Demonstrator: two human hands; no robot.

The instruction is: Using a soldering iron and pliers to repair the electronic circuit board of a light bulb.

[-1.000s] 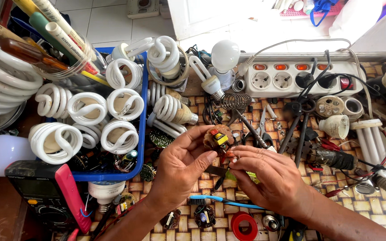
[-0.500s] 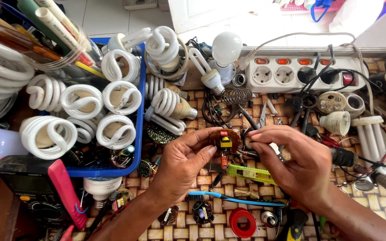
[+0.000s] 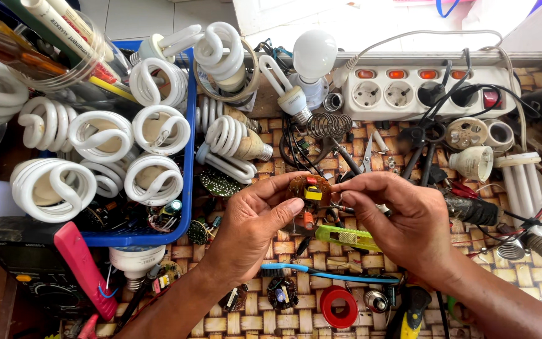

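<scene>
Both hands pinch a small round circuit board [image 3: 308, 188] dead centre over the woven surface [image 3: 509, 282]: left hand [image 3: 255, 223] grips its 8 o'clock edge, right hand [image 3: 403, 220] its 3 o'clock edge. Blue bin [image 3: 188, 157] of spiral bulbs [image 3: 155, 179] sits at 9 o'clock, power strip [image 3: 421, 91] at 1.

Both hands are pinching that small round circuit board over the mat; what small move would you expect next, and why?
Probably a slight turn of the circuit board to check its parts. The left hand and right hand pinch it by opposite edges with the parts facing up, and neither hand holds a tool.
</scene>
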